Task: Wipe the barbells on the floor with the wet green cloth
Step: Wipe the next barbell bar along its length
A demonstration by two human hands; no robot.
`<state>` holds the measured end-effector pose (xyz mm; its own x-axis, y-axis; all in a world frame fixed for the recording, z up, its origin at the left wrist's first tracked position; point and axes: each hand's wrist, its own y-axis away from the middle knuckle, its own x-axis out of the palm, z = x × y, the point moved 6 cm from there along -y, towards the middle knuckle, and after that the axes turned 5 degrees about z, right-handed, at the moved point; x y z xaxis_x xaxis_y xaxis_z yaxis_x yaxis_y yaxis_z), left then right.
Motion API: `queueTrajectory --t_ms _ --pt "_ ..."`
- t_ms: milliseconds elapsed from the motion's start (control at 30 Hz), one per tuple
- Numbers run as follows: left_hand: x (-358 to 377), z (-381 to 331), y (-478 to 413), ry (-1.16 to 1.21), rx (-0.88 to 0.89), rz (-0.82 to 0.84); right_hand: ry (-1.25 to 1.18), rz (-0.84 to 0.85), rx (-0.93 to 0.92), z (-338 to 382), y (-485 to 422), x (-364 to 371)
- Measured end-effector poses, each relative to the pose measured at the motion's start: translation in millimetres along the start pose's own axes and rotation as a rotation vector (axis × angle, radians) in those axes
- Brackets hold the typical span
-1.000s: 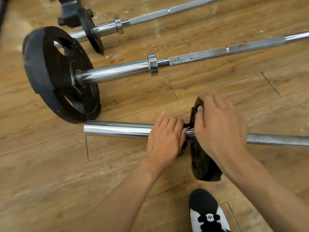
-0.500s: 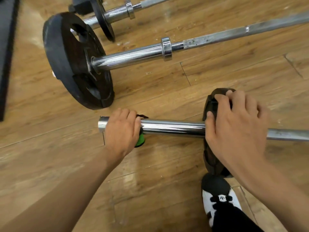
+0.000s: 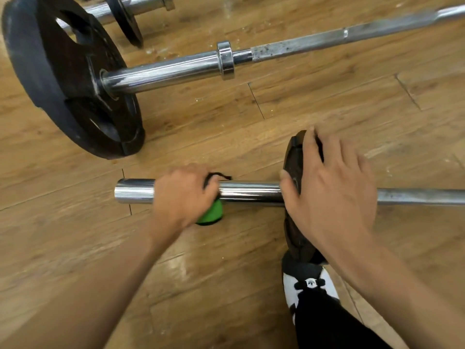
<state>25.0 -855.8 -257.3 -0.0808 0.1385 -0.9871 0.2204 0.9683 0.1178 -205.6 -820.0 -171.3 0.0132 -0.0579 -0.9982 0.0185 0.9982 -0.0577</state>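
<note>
Cloth point(image 3: 210, 214) under left grip point(image 3: 181, 200) round barbell point(image 3: 249, 193)

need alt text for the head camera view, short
A person's left hand grips a green cloth around the chrome sleeve of the nearest barbell on a wooden floor, while the right hand rests on its small black plate. Beyond, a second barbell carries a large black plate.
</note>
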Motion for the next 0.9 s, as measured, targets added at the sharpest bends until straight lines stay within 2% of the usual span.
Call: queueTrajectory --t_ms 100,167,233,367,467,600,733,900 --pt "-4 40 14 0.007 -0.094 0.028 -0.031 0.025 -0.017 3 16 -1" --pt "-3 32 18 0.036 -0.092 0.033 -0.057 0.034 -0.028 3 28 0" --pt "1 -3 19 0.039 -0.04 0.029 -0.088 0.017 -0.034 2 34 0" --pt "1 -117 7 0.1 0.187 -0.001 -0.097 -0.019 -0.045 0 38 -2" --pt "6 -156 -3 0.053 0.215 0.067 -0.128 -0.045 -0.025 -1 34 -2" --pt "5 -115 -3 0.148 0.224 -0.008 -0.131 -0.03 -0.039 0 29 -2" --pt "-4 -20 8 0.083 0.058 0.001 -0.177 -0.011 -0.056 -2 17 -2" --pt "-13 80 24 0.024 -0.039 0.009 -0.201 0.02 -0.044 -3 4 -3"
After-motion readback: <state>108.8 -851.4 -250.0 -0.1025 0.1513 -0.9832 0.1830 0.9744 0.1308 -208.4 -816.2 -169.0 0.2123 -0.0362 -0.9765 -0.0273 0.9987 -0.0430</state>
